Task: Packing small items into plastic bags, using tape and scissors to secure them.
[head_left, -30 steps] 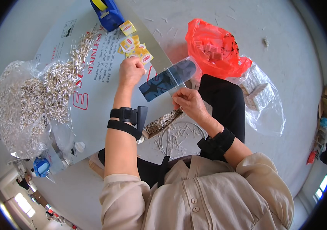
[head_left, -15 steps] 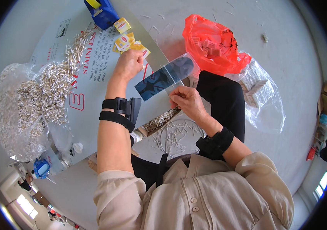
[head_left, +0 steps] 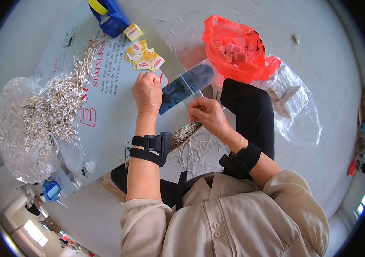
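My left hand [head_left: 147, 92] is closed over the table, just below several small yellow-and-white cards [head_left: 146, 60]; anything inside its fingers is hidden. To its right, my right hand [head_left: 208, 115] has thumb and fingers pinched together, and what they hold cannot be made out. Between the hands, a long dark-blue patterned piece with a rounded end [head_left: 186, 85] lies across the table's edge. A narrow clear strip crosses it and runs down toward my right hand. At the left, a heap of cotton swabs [head_left: 64, 107] spills from a clear plastic bag [head_left: 7, 115].
A blue tape dispenser [head_left: 115, 19] and a small yellow box [head_left: 133, 32] stand at the table's far end. A red plastic bag [head_left: 255, 70] holds small boxes; beside it is a clear bag of white packs [head_left: 291, 103]. Loose swabs [head_left: 201, 150] lie below the table.
My left hand has drawn back from the yellow cards, toward me and slightly right, uncovering them. My right hand stays nearly in place.
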The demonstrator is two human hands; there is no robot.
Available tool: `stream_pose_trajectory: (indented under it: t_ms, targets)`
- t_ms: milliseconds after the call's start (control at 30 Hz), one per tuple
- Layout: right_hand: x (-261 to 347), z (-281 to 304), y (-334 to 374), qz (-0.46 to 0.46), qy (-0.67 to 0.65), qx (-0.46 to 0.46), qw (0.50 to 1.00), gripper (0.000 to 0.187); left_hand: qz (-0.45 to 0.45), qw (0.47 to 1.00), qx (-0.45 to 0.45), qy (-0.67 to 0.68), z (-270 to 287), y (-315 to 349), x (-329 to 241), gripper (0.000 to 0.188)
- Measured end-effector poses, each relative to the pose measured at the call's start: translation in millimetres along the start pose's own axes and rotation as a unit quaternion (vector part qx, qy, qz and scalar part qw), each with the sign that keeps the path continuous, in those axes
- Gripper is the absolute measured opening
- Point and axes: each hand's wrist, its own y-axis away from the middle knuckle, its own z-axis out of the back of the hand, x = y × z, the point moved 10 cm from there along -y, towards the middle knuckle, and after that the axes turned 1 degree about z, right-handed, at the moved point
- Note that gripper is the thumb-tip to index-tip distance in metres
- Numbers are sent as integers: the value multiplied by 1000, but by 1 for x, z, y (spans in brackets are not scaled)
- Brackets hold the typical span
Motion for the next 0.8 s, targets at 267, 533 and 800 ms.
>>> stream_pose_trajectory:
  t_ms: [267, 533, 800]
  targets:
    - [2, -1, 2, 0, -12, 6, 1000, 6, -21, 992, 19, -122, -14, -2, 0, 10]
    - [-3, 1, 2, 0, -21, 5, 1000, 6, -46, 995, 41, -78, -13, 3, 2, 8]
    - [4, 0, 3, -2, -14, 3, 1000, 7, 6, 995, 42, 90, -2, 4, 9, 6]
